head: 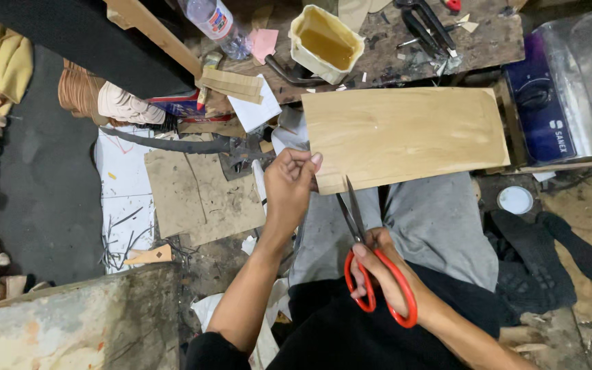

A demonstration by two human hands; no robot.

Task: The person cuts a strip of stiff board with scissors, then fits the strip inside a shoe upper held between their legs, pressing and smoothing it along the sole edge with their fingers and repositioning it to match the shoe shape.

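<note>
Biggest thing in play: the tan sheet (405, 133), a broad flat piece lying across the middle of the frame, its long axis running left to right, tilted a touch so the right end sits higher. Its far edge reaches up to the cluttered bench (447, 48) at the top; its near edge hangs over the person's grey-trousered lap (440, 226).

Left hand (290, 183), centre of the frame, is pinched shut on the sheet's lower left corner, fingertips on the edge, steadying it.

Right hand (378, 274), lower centre, is wrapped through the red handles of the scissors (368, 253). Blades point up and slightly left, parted narrowly, tips just at the sheet's near edge, right beside the left hand's grip. So the sheet lies straight ahead of the blades, up-frame, and the blade line runs across the sheet's long axis, not along it. I judge any cut from here would go across the short way, close to the left end.

Both hands are at that same corner; the left is the one touching the sheet, the right only reaches it through the scissors.

Smaller bits: a yellowish tub of brown liquid (327, 41) top centre, a clear bottle (215, 24) to its left, a white lid (515, 200) on the floor at right.
</note>
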